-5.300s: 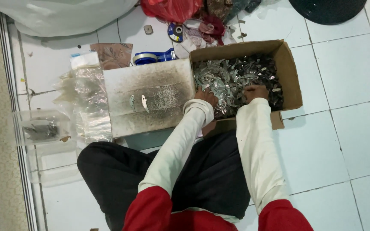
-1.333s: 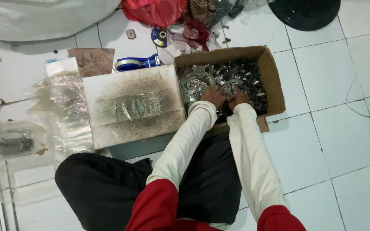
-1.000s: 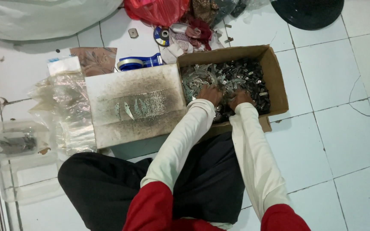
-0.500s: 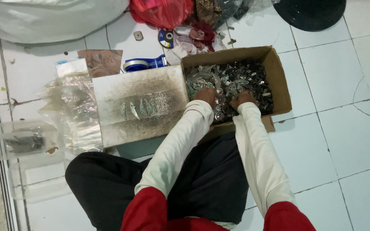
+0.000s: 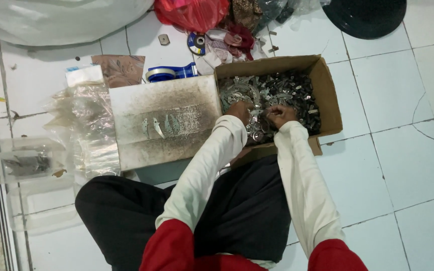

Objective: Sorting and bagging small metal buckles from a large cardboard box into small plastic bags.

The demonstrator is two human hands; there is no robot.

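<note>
Both hands work inside the cardboard box (image 5: 327,95), as I see it from the head camera. Left hand (image 5: 239,111) sits over the near left part of the heap of small metal parts (image 5: 277,90), fingers curled down into the pieces; I cannot tell whether it actually grips one. Right hand (image 5: 280,115) lies just beside it to the right, fingers pinched together on a small shiny piece whose shape and long axis are too small for me to read. The box is open at the top, its long side running left to right, sitting on the white tiled floor (image 5: 403,165) just beyond the person's crossed legs.

Left of the box, touching it, I see a dirty white board (image 5: 141,105) with a few metal blades (image 5: 156,126) lying on it, their long axes running roughly near to far. A blue tape dispenser (image 5: 169,74) lies beyond the board, clear plastic bags (image 5: 84,125) to its left.
</note>
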